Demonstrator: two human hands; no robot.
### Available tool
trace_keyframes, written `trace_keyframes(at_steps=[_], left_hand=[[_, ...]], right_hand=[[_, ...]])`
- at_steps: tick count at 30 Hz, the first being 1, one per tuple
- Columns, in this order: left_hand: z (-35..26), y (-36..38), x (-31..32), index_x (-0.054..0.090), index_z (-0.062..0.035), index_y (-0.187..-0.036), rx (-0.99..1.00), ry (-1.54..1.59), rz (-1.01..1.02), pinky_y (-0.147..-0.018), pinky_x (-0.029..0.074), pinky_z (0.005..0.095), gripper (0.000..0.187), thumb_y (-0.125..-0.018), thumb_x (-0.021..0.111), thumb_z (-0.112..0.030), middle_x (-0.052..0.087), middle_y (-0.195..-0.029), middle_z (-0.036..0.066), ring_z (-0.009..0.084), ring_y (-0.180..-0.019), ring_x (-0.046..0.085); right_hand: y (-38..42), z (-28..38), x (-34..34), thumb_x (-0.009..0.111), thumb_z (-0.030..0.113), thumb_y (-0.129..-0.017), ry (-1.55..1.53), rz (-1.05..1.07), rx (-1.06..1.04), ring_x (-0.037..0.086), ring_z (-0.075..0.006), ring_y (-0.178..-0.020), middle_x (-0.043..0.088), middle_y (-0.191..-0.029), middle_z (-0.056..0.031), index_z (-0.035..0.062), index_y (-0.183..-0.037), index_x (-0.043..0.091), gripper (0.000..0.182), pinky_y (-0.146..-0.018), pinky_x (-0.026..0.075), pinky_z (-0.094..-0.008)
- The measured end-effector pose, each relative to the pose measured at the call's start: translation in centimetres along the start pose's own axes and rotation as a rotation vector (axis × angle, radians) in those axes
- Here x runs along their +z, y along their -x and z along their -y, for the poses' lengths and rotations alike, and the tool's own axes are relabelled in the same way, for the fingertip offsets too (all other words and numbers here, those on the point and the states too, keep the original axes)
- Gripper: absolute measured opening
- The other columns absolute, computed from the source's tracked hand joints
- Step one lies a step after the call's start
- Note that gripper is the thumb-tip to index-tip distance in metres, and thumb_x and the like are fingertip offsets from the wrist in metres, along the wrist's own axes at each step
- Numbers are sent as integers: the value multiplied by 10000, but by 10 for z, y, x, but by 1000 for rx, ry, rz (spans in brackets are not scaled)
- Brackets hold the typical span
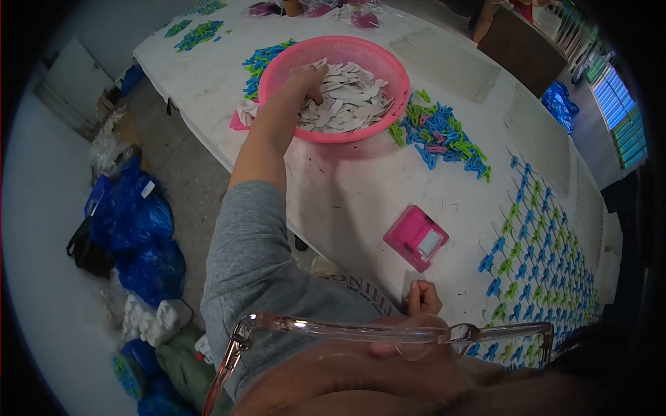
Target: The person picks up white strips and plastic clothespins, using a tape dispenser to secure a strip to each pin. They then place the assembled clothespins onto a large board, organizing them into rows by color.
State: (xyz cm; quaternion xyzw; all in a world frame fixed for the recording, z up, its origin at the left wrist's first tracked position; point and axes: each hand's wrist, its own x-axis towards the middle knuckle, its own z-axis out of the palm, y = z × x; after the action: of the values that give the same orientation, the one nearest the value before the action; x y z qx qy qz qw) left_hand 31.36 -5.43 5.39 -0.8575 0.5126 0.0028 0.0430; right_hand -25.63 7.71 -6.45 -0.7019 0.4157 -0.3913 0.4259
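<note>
My left hand [309,82] reaches into a round pink plastic basket [393,66] heaped with flat, narrow white pieces [347,104]. Its fingers curl into the near-left side of the heap and look closed on some white pieces; the fingertips are partly hidden. My right hand [423,298] rests at the table's front edge with curled fingers, and anything inside it is hidden. Just beyond it lies a square pink tray [416,238] with a small whitish block in it. Right of the basket spreads a pile of blue, green and pink plastic clips [444,135].
Rows of blue and green clips with thin pale strips [534,243] cover the table's right side. More clips [260,66] lie behind the basket and at the far left corner [199,35]. Blue plastic bags [142,222] sit on the floor to the left. Clear glasses frames [347,327] cross the lower view.
</note>
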Motion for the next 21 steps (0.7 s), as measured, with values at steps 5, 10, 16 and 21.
trace_keyframes(at_steps=[5,10,16,21], left_hand=[[19,-31,9,409,-141,-1403,-37,132,27,-845,513,449,869,-617,754,-277,667,-1041,196,340,-974,649],[-3,-9,0,507,-128,-1293,-114,67,-40,-867,511,462,674,-668,741,-223,620,-1173,159,314,-1095,608],[28,-11,11,518,-180,-1285,-127,292,-431,-855,507,449,625,-694,715,-219,656,-1090,143,334,-1038,625],[11,19,-37,524,-219,-1280,8,384,-543,-821,506,441,589,-722,706,-256,674,-1044,131,338,-982,641]], right_hand=[[-1,-5,-3,661,111,-894,-5,13,1,434,-62,-557,528,-609,0,26,-823,609,122,-527,390,-219],[-3,-8,-4,659,107,-892,-13,-12,-24,443,-72,-555,534,-608,-3,27,-816,606,122,-537,399,-225],[-5,6,-5,645,100,-897,-59,19,-6,472,-78,-548,552,-605,-19,18,-812,601,126,-537,406,-232],[-7,11,-4,636,92,-900,-60,29,-11,483,-85,-548,557,-607,-28,9,-808,596,130,-538,405,-234]])
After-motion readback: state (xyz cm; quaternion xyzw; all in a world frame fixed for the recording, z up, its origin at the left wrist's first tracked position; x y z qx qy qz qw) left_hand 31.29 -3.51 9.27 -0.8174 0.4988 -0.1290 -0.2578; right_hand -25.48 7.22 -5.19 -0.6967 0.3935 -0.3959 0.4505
